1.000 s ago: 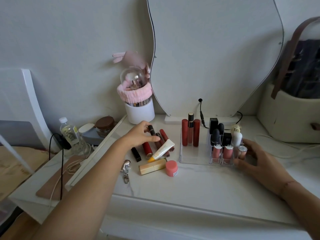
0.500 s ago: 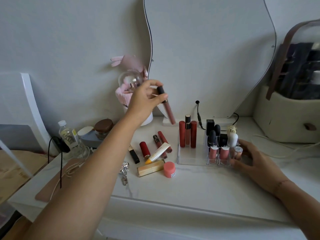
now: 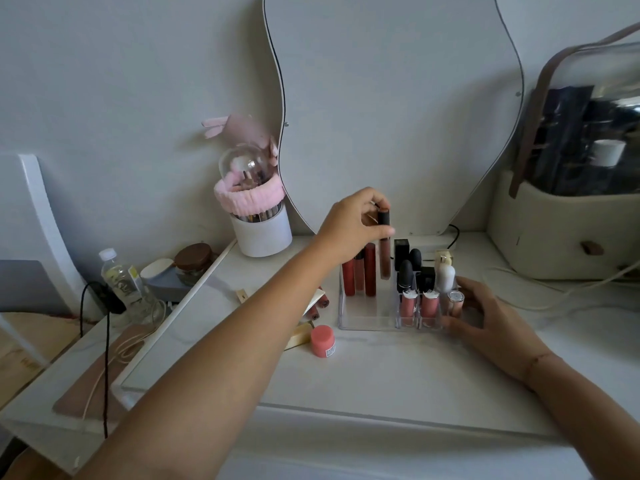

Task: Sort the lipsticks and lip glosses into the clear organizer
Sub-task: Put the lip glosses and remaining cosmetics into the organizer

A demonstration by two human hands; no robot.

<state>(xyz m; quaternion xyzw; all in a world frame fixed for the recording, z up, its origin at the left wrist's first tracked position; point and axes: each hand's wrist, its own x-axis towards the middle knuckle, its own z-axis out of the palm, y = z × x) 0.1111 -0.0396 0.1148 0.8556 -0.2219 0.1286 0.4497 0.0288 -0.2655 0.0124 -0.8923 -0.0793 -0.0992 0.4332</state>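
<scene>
Holding a slim brown lip gloss tube with a black cap (image 3: 384, 247) upright by its cap, the left hand (image 3: 353, 226) hangs over the back of the clear acrylic organizer (image 3: 367, 318), thumb and fingers pinched together on the cap. The tube's lower end hangs inside the organizer's open left section, just right of 3 tall red and pink gloss tubes (image 3: 360, 273) that stand in a row at its rear; whether the end touches the floor of the section cannot be told. The right hand (image 3: 485, 320) rests on the white bench (image 3: 398, 372) against the organizer's right side, fingers spread apart and curled loosely round the front right corner, gripping nothing that shows. In the small compartments on the right stand 2 pink glosses with silver collars (image 3: 419, 303) at the front, a pale pink lipstick with a silver top (image 3: 455, 301) beside them, black bullet-shaped lipsticks (image 3: 407, 271) behind, and a white tube (image 3: 445, 277). To the left of the organizer, partly hidden by the left forearm, lie a round coral-pink jar (image 3: 322, 341), a cream-coloured stick (image 3: 299, 336) and 2 reddish tubes (image 3: 318, 304) on the bench. A white brush cup wrapped in a pink fluffy headband (image 3: 259, 223) stands near the wavy-edged mirror (image 3: 398, 98).
</scene>
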